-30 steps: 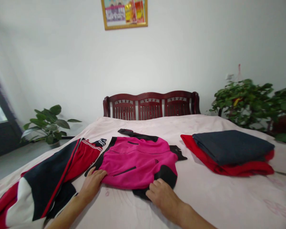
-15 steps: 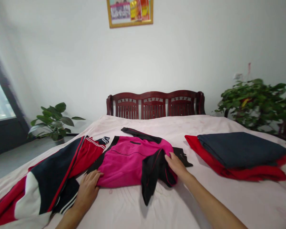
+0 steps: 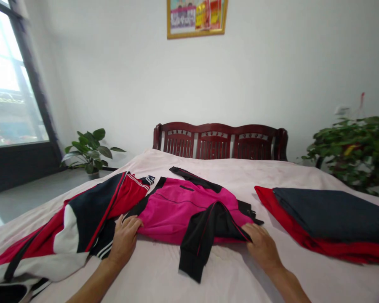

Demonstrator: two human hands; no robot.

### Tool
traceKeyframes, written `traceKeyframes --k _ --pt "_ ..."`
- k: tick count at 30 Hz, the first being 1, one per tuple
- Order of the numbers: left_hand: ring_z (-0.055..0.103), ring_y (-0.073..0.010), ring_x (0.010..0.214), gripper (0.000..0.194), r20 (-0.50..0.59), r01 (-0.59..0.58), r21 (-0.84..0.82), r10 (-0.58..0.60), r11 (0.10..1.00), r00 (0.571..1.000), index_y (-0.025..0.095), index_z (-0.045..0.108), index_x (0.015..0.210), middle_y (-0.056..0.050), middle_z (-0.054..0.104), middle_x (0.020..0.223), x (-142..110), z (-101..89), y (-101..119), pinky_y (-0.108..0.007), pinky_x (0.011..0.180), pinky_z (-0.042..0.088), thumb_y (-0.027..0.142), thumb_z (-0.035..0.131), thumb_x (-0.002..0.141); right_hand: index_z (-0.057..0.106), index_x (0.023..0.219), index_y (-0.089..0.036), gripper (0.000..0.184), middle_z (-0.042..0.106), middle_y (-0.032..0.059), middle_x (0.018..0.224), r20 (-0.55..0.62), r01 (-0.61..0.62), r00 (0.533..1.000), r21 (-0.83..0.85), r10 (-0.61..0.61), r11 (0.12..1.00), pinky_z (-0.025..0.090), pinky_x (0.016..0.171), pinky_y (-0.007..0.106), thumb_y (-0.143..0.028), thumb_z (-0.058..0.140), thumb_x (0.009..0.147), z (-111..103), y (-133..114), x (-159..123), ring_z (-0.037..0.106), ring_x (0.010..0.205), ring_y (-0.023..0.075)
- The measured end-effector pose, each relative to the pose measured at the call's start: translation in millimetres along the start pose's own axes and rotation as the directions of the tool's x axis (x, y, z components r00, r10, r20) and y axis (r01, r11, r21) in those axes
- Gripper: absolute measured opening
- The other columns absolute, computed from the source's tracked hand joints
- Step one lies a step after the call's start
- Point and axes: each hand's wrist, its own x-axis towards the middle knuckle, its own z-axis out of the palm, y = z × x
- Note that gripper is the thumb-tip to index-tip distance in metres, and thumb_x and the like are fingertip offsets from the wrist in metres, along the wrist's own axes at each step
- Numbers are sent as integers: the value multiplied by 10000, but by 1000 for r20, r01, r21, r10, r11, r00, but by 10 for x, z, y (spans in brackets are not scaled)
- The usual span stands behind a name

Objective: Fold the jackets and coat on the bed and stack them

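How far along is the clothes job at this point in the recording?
Done: a folded dark navy garment lies on a folded red garment. In hand: a pink fleece jacket, black sleeve laid across it, left hand and right hand at its edges. Left: a red-and-navy track garment lies spread out.

Folded garments (image 3: 328, 214) lie near a leafy potted plant (image 3: 350, 155).

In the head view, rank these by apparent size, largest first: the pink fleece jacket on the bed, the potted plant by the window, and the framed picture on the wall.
1. The pink and black fleece jacket looks largest.
2. The potted plant and the framed picture look about alike, so I won't rank them; both are far from the camera.
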Motion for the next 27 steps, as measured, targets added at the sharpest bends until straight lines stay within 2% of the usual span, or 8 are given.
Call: traceKeyframes --k 4,7,9,12,15,19,22,27 --pt "602 -214 877 268 62 -103 -68 108 992 992 246 601 825 -16 648 827 -238 -168 245 -515 1173 238 52 421 781 759 981 -223 503 755 77 1028 18 14 1000 -1 -14 1000 492 987 442 -79 501 574 -249 359 -503 662 1036 302" --pt "587 -195 827 299 125 -145 -154 164 977 979 249 587 813 -3 612 779 -399 -218 387 -462 1152 291 25 403 739 756 942 -238 477 748 88 1007 28 -105 994 44 104 993 519 937 417 -108 489 568 -281 460 -934 665 1001 295" --pt "591 -200 873 308 120 -110 -198 136 974 983 249 589 848 -9 631 836 -446 -237 426 -461 1149 292 31 409 726 742 983 -252 519 736 87 1043 26 -201 980 79 199 976 524 931 407 -122 469 561 -280 475 -1082 658 1020 288" --pt "582 -229 984 283 67 -5 -273 24 962 997 243 582 867 -36 651 976 -433 -252 388 -471 1111 328 62 414 729 727 1015 -269 518 732 91 1046 15 -348 937 79 348 934 530 896 400 -157 471 579 -303 491 -1091 665 1002 297" --pt "578 -237 995 234 18 114 -415 -117 903 993 233 558 853 -53 639 977 -396 -224 265 -415 971 441 104 395 746 729 1003 -273 440 742 93 1018 40 -419 908 39 417 907 535 816 379 -207 489 639 -337 506 -1020 684 933 298" --pt "595 -232 1000 223 -30 276 -552 -349 787 936 227 578 880 -58 645 971 -360 -130 76 -388 940 472 191 371 805 741 965 -259 394 741 90 1029 67 -403 913 14 402 915 518 812 360 -217 486 667 -352 492 -1001 683 911 277" --pt "599 -250 1035 265 -37 360 -531 -445 767 895 215 614 889 -75 654 995 -323 -66 -4 -429 1000 456 307 366 876 748 940 -249 373 740 92 1029 77 -400 914 -1 399 917 511 812 356 -213 489 673 -344 488 -1016 681 906 272" --pt "609 -264 1051 281 -67 393 -415 -458 821 886 186 649 957 -96 663 1024 -288 2 -49 -455 1012 465 310 419 853 743 967 -233 366 734 101 1050 70 -394 917 5 393 919 503 836 359 -219 480 712 -293 545 -1043 675 936 273"
